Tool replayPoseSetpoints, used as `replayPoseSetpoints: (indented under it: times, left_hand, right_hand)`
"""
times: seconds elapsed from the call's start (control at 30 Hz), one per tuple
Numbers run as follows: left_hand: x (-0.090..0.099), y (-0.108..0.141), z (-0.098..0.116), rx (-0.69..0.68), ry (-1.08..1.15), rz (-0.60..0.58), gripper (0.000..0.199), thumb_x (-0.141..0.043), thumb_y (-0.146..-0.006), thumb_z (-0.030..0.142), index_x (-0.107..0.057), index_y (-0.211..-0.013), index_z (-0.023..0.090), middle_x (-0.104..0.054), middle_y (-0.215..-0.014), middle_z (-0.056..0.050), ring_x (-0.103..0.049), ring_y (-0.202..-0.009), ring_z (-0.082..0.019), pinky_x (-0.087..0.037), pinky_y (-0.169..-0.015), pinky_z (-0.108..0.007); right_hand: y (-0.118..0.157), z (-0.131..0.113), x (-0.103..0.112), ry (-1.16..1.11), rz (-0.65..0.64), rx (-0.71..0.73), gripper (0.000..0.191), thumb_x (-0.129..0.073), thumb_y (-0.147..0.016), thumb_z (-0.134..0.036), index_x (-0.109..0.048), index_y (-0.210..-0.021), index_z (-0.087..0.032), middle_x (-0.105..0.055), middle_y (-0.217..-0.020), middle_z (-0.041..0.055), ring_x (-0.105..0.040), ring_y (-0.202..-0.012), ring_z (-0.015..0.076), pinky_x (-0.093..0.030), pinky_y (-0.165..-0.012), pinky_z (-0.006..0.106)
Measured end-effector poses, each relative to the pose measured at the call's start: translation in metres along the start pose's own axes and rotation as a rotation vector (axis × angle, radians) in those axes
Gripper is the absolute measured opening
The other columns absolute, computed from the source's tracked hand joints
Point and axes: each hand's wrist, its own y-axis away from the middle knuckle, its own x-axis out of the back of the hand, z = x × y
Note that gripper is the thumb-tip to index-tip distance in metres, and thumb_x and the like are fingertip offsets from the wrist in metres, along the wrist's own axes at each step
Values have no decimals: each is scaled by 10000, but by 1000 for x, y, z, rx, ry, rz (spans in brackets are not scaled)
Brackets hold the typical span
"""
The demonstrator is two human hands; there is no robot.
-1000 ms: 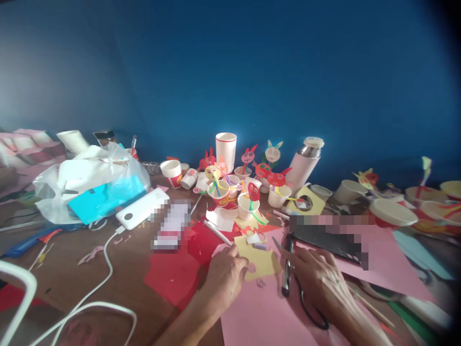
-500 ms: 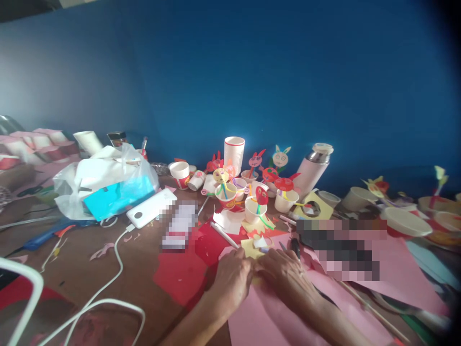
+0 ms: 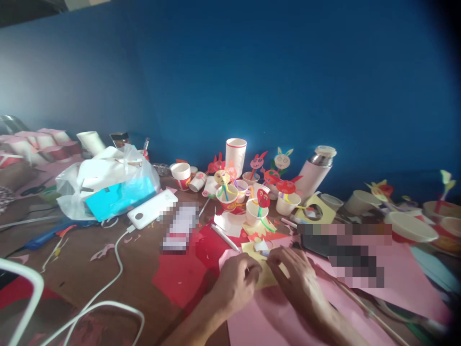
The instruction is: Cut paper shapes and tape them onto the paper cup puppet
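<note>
A: Where are the hands?

B: Lower centre of the frame. The left hand (image 3: 237, 276) is half curled, thumb and forefinger bent into a loose ring; the right hand (image 3: 300, 276) arches beside it, fingers bent, with a gap behind the thumb.

A: Holding anything?

B: I can't tell. The fingertips face each other with a narrow gap between, and anything tiny pinched there would be hidden.

A: And the work itself?

B: The yellow paper (image 3: 267, 278), between and under the fingers, lying on a large pink sheet (image 3: 252, 322). I'd judge the step to be close fingertip work over that yellow piece.

A: What does the next move call for?

B: A light, precise pinch, I'd say, with the yellow paper kept flat and the small white scrap (image 3: 260, 245) near its top edge undisturbed.

A: Further out?

B: A white pen (image 3: 225, 238) on red paper (image 3: 180, 276) left of centre, a cup (image 3: 255, 217) with a red paper figure just above the middle, and a pink flask (image 3: 312, 175) leaning at centre right.
</note>
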Motion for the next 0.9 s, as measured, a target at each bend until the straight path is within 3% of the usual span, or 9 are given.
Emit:
replayPoseSetpoints:
  times: [0.07, 0.13, 0.27, 0.43, 0.57, 0.73, 0.9]
  left_hand:
    - [0, 0, 3, 77, 255, -111, 302, -433, -832, 320, -612, -658, 150, -525, -585, -7, -478, -550, -113, -347, -530, -224]
    - [0, -1, 3, 151, 482, -178, 343, -430, -829, 376, -616, -674, 133, -503, -552, 0, -434, -477, -93, -301, -456, -211]
    - [-1, -4, -1, 214, 765, -164, 321, -514, -770, 404, -621, -693, 110, -535, -594, -19, -444, -467, -82, -276, -422, -200]
    - [-3, -8, -7, 238, 682, -95, 295, -584, -722, 380, -637, -670, 95, -503, -512, 0, -415, -415, -67, -287, -417, -198]
    - [-1, -8, -7, 254, 622, -7, 295, -584, -725, 384, -654, -709, 97, -525, -548, -1, -399, -418, -55, -257, -399, -187]
    - [2, -9, -6, 217, 599, 54, 333, -570, -742, 407, -670, -796, 94, -591, -668, -32, -422, -461, -55, -271, -404, -183]
    - [4, -10, -4, 186, 638, 93, 299, -573, -737, 364, -671, -802, 90, -602, -666, -40, -440, -472, -65, -307, -414, -184]
  right_hand:
    - [2, -6, 8, 12, 127, 100, 121, -451, -883, -168, -557, -837, -204, -631, -803, 22, -555, -750, 163, -321, -735, 320]
    - [5, -10, 12, 32, 176, 192, 134, -462, -874, -133, -573, -886, -208, -640, -838, 29, -554, -773, 164, -314, -755, 329]
    - [11, -12, 8, 57, 196, 296, 170, -506, -853, -107, -594, -933, -228, -649, -868, 26, -548, -751, 155, -315, -763, 339]
    - [15, -4, 8, 75, 173, 327, 211, -508, -846, -93, -592, -981, -232, -647, -852, 24, -559, -739, 154, -321, -764, 344]
    - [14, 3, 15, 34, 149, 225, 135, -491, -867, -144, -597, -919, -209, -651, -802, 24, -576, -735, 160, -320, -733, 325]
    - [13, -3, 18, 136, -79, 54, 183, -516, -846, -212, -593, -680, -222, -607, -628, -16, -522, -589, 151, -288, -665, 312]
    - [20, -7, 12, 266, -212, 99, 212, -565, -809, -266, -564, -605, -213, -594, -593, -5, -526, -584, 174, -275, -659, 327]
